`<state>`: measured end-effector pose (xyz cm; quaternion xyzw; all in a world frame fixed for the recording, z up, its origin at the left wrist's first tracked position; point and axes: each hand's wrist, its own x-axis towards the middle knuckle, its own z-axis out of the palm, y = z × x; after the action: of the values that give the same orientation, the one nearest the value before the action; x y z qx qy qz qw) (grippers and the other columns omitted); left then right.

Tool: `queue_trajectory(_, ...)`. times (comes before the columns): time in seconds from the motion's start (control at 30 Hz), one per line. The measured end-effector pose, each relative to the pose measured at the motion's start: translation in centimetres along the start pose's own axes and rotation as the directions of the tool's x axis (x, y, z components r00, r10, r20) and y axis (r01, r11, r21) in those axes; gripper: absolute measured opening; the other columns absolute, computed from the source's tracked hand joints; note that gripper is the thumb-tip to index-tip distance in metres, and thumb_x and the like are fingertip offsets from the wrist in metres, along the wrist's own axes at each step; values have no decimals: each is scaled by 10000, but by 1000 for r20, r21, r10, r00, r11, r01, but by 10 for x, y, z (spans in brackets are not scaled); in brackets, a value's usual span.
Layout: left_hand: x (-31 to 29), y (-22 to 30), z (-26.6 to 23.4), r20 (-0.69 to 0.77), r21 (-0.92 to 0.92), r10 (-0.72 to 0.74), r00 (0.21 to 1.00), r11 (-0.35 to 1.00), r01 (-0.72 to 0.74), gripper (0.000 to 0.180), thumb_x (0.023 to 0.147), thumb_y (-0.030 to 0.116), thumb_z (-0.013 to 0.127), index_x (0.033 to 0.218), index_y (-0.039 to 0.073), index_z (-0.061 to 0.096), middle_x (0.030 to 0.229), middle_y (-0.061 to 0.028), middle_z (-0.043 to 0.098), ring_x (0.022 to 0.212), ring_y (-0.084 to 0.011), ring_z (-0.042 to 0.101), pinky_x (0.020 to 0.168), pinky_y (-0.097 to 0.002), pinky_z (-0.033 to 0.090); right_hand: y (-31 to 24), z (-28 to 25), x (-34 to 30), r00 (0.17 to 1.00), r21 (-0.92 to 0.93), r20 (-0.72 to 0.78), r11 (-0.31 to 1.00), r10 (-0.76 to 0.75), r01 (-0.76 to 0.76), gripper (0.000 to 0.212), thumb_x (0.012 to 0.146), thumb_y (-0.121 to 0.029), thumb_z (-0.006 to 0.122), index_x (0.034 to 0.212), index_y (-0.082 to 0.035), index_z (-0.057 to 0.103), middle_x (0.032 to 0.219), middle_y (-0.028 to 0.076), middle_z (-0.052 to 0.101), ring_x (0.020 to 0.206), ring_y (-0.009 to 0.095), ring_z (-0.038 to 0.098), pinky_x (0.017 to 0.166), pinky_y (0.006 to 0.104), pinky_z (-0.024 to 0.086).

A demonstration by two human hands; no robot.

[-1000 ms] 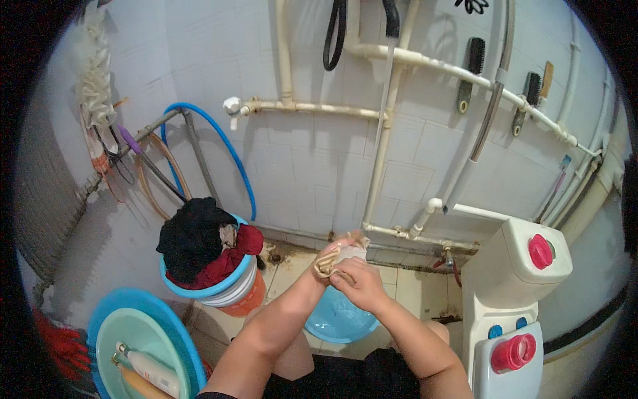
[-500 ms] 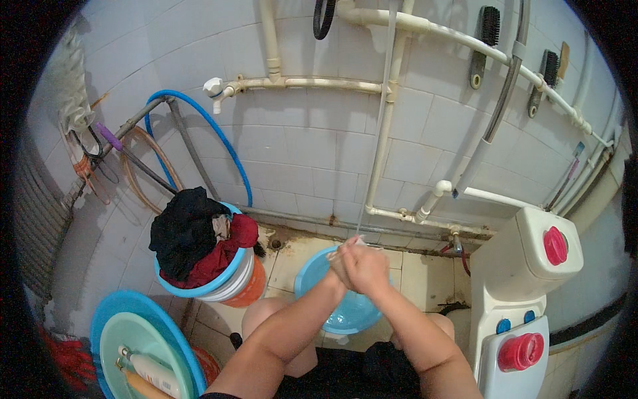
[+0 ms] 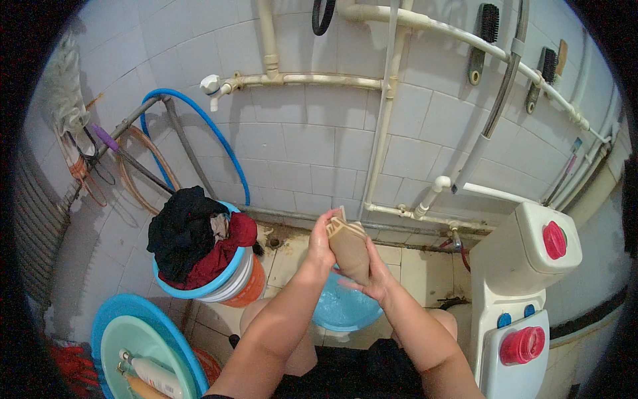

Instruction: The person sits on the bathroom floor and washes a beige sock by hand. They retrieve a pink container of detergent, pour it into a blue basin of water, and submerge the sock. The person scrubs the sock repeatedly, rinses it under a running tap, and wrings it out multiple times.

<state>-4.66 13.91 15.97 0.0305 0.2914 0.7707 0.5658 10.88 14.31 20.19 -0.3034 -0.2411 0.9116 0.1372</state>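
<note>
- Holding the beige cloth [image 3: 350,256] between half-curled fingers [image 3: 327,221], our left hand [image 3: 320,245] and right hand [image 3: 380,274] flanked it.
- Lengthwise, it pointed away from us, above the basin [image 3: 345,326].

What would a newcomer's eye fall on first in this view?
Probably the beige cloth with its striped end, held near the centre between the left hand and right hand, just above a blue basin in the picture. Next, to the left, comes the heap of black and dark red clothes in a blue-rimmed container. At right, bright pink plastic pieces stand out on the white toilet's tank and lid.
</note>
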Motion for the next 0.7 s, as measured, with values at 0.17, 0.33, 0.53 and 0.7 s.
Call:
queue_trajectory(0.17, 0, 1, -2, 48, 461, 35, 998, 886, -53, 420, 904, 460, 422, 1048, 88, 553, 1009, -99, 614, 933, -232, 588, 842, -409, 463, -22, -36, 28, 873, -425, -51, 801, -486, 421, 481, 790, -247, 645, 1231, -146, 480, 1193, 77, 523, 1073, 245, 522, 872, 359, 449)
queue_trajectory(0.33, -24, 14, 23, 197, 131, -206, 959, 975, 182, 466, 870, 520, 461, 1043, 93, 533, 982, -62, 587, 906, -207, 581, 756, -366, 506, -15, -35, 29, 521, -855, 367, -58, -771, 516, 461, 674, -31, 662, 1113, -140, 572, 1134, 55, 534, 1038, 249, 531, 838, 344, 461)
queue_trajectory(0.53, 0, 6, 16, 282, 31, -196, 939, 980, 196, 406, 844, 467, 548, 950, 75, 531, 853, -74, 585, 734, -213, 595, 636, -351, 522, 1, 12, -3, 377, -778, 628, -557, -681, 289, 447, 580, -92, 695, 1002, -190, 584, 1106, 16, 523, 1030, 262, 504, 780, 377, 478)
queue_trajectory(0.7, 8, -16, 30, 117, -79, -297, 948, 948, 307, 280, 860, 390, 539, 755, 131, 538, 697, -28, 563, 612, -165, 560, 541, -320, 489, -3, 10, 10, 260, -775, 629, -564, -733, 286, 307, 601, -123, 690, 879, -106, 560, 1004, 70, 526, 936, 295, 512, 696, 393, 451)
